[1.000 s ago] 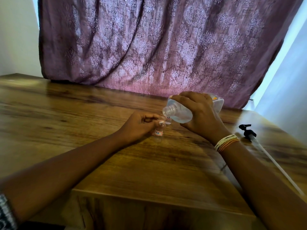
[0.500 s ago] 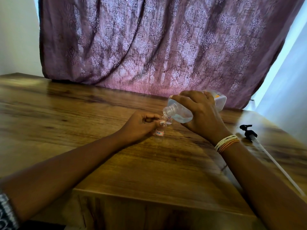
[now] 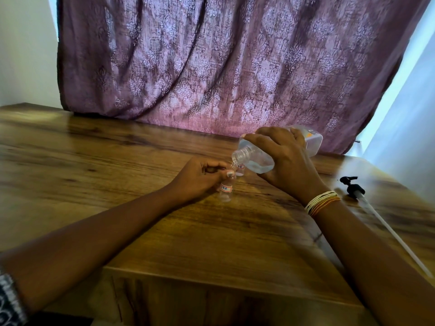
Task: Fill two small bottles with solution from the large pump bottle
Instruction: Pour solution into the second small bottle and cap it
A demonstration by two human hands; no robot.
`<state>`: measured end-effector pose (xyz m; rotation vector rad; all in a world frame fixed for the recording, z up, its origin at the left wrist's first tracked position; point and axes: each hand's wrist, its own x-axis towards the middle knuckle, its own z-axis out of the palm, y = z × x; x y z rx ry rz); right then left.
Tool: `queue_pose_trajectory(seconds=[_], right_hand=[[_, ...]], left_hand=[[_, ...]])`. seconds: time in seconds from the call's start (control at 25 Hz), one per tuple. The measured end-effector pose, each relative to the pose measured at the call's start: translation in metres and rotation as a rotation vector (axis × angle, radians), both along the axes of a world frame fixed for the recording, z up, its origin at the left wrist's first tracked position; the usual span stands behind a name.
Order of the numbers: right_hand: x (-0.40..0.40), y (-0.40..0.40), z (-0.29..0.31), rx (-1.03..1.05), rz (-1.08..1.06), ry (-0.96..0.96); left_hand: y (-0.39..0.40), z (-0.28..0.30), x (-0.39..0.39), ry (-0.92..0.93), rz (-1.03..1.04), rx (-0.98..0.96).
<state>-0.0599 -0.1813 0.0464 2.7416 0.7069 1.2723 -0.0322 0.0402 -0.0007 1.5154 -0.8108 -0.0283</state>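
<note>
The large pump bottle (image 3: 259, 158) has tipped lower in the right hand (image 3: 287, 163); the left hand (image 3: 200, 177) pinches a small bottle (image 3: 226, 189), so pouring is beginning.

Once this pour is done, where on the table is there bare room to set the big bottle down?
Bare wood lies left of the left hand, back to the curtain, and near the front edge between both forearms. Crowded: the two small bottles under the big bottle, and the pump on the right.
</note>
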Motion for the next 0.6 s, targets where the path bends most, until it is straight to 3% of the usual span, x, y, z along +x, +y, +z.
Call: queue_pose_trajectory(seconds=[0.6], right_hand=[[-0.0009, 0.0003, 0.0001, 0.002, -0.013, -0.014]], left_hand=[[0.0006, -0.0035, 0.0026, 0.049, 0.006, -0.006]])
